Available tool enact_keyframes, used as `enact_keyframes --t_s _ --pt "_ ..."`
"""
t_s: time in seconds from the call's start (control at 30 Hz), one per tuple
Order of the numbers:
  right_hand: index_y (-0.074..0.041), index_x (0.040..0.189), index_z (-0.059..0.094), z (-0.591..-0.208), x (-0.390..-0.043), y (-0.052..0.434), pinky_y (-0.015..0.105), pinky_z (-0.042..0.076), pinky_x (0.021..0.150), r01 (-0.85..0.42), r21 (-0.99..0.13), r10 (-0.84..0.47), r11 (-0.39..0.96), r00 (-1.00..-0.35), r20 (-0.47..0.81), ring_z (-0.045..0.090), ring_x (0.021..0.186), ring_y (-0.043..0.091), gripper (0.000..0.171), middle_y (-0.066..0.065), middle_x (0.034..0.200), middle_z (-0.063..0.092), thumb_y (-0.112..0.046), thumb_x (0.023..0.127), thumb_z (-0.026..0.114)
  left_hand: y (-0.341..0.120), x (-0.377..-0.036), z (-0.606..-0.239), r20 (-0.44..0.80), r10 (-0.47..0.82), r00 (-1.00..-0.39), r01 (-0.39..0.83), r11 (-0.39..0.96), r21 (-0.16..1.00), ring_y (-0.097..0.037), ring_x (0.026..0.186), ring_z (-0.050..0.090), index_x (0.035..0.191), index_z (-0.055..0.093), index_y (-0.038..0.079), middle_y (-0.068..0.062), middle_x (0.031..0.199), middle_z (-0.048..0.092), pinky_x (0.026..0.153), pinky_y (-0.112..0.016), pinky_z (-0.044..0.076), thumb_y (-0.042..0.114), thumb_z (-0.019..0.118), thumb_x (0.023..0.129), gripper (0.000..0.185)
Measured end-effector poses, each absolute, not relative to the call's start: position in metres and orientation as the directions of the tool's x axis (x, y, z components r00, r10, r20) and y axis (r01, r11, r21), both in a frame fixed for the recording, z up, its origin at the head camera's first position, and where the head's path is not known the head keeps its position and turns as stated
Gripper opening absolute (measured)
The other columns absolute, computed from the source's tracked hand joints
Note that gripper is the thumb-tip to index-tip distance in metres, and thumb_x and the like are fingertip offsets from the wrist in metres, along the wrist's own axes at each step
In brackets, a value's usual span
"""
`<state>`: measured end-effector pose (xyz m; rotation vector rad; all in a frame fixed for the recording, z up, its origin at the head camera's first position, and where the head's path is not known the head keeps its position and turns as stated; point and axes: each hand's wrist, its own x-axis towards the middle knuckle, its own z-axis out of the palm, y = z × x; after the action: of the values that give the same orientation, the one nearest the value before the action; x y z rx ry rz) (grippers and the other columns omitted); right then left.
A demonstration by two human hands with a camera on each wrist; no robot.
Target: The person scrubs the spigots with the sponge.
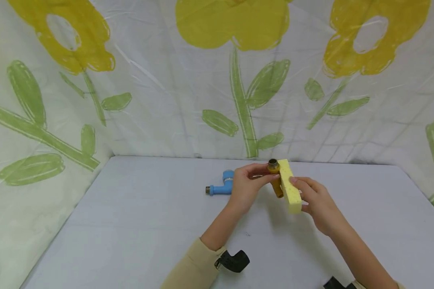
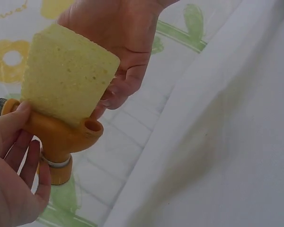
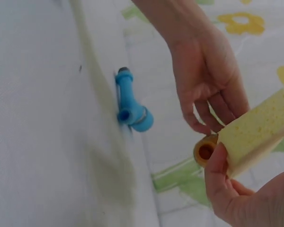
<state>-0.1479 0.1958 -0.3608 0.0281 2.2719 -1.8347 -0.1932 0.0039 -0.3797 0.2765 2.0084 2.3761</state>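
My left hand [image 1: 246, 185] grips an orange pipe fitting [image 1: 275, 176] above the table's middle; its metal threaded end points up in the head view. The fitting [image 2: 61, 137] shows its side opening in the left wrist view, my left fingers [image 2: 19, 156] curled round it. My right hand [image 1: 316, 200] holds a yellow sponge [image 1: 288, 185] and presses it against the fitting. In the right wrist view the sponge [image 3: 258, 130] covers the fitting [image 3: 206, 150], with my right thumb on the sponge's edge. A blue pipe fitting [image 1: 221, 185] lies on the table just left of my left hand.
The grey table [image 1: 130, 224] is backed and flanked by a white curtain with yellow flowers and green stems [image 1: 238, 92]. Black wrist-camera mounts [image 1: 235, 261] sit at both forearms. The blue fitting [image 3: 131, 106] rests near the table's far edge.
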Motion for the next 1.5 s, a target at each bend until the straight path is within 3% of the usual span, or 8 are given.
enact_keyframes --t_s 0.23,0.37,0.6,0.73,0.97,1.13,1.3,1.5 --pt "0.011 0.15 0.036 -0.364 -0.153 0.199 0.029 0.061 0.077 0.226 -0.973 -0.174 0.051 -0.957 -0.232 0.069 0.088 0.009 0.062 -0.004 0.108 0.064 -0.039 0.114 0.039 0.003 -0.195 -0.381 0.136 0.113 -0.984 0.119 -0.145 0.982 -0.008 0.104 0.068 0.11 0.08 -0.003 -0.013 0.106 0.079 0.097 -0.034 0.06 0.001 0.084 0.088 0.022" --pt "0.011 0.146 0.041 -0.364 -0.152 0.201 0.029 0.062 0.078 0.183 -0.982 -0.173 0.036 -0.967 -0.186 0.07 0.09 0.01 0.057 -0.005 0.11 0.063 -0.035 0.114 0.04 0.003 -0.196 -0.383 0.175 0.151 -0.973 0.155 -0.137 0.978 -0.006 0.105 0.066 0.107 0.079 -0.005 -0.015 0.105 0.079 0.098 -0.034 0.058 0.0 0.084 0.088 0.02" --pt "0.006 0.133 0.053 -0.361 -0.151 0.205 0.028 0.063 0.076 0.115 -0.993 -0.159 0.014 -0.98 -0.115 0.071 0.084 0.012 0.044 -0.003 0.104 0.067 -0.032 0.114 0.042 0.005 -0.195 -0.385 0.229 0.211 -0.95 0.195 -0.168 0.966 -0.004 0.095 0.064 0.106 0.075 -0.009 -0.016 0.105 0.076 0.085 -0.023 0.057 -0.003 0.081 0.09 0.018" --pt "0.009 0.135 0.051 -0.361 -0.152 0.206 0.028 0.063 0.076 0.109 -0.994 -0.167 0.001 -0.98 -0.107 0.071 0.084 0.011 0.047 -0.003 0.102 0.068 -0.031 0.114 0.042 0.005 -0.194 -0.384 0.254 0.197 -0.947 0.233 -0.121 0.965 -0.006 0.094 0.061 0.11 0.077 -0.005 -0.015 0.109 0.072 0.09 -0.026 0.053 -0.001 0.082 0.09 0.021" --pt "-0.022 0.118 0.066 -0.363 -0.152 0.207 0.029 0.062 0.073 0.089 -0.993 -0.162 -0.083 -0.984 -0.075 0.069 0.085 0.011 0.026 -0.004 0.103 0.068 -0.032 0.115 0.042 0.004 -0.194 -0.382 0.212 0.178 -0.961 0.213 -0.011 0.977 -0.013 0.126 0.051 0.115 0.08 -0.001 -0.008 0.131 0.061 0.113 -0.045 0.044 0.005 0.084 0.09 0.026" --pt "-0.029 0.123 0.067 -0.364 -0.152 0.206 0.029 0.061 0.073 0.06 -0.991 -0.169 -0.119 -0.985 -0.04 0.069 0.087 0.011 0.026 -0.004 0.105 0.069 -0.03 0.115 0.042 0.004 -0.195 -0.384 0.19 0.192 -0.963 0.192 -0.01 0.981 -0.024 0.144 0.044 0.116 0.079 -0.002 -0.012 0.147 0.054 0.121 -0.057 0.039 0.005 0.083 0.091 0.026" --pt "-0.03 0.124 0.067 -0.364 -0.152 0.206 0.03 0.061 0.073 0.064 -0.991 -0.177 -0.118 -0.983 -0.043 0.069 0.087 0.011 0.027 -0.004 0.105 0.069 -0.029 0.115 0.041 0.004 -0.197 -0.385 0.162 0.226 -0.96 0.144 -0.096 0.985 -0.028 0.148 0.045 0.118 0.076 -0.008 -0.015 0.156 0.049 0.116 -0.047 0.049 -0.002 0.08 0.092 0.027" --pt "-0.029 0.123 0.067 -0.361 -0.151 0.209 0.03 0.061 0.074 0.063 -0.992 -0.166 -0.111 -0.985 -0.044 0.069 0.088 0.012 0.027 -0.004 0.105 0.069 -0.03 0.115 0.042 0.002 -0.197 -0.385 0.104 0.26 -0.96 0.074 -0.122 0.99 -0.037 0.134 0.062 0.121 0.075 -0.007 -0.018 0.162 0.043 0.105 -0.038 0.058 -0.004 0.079 0.092 0.03"
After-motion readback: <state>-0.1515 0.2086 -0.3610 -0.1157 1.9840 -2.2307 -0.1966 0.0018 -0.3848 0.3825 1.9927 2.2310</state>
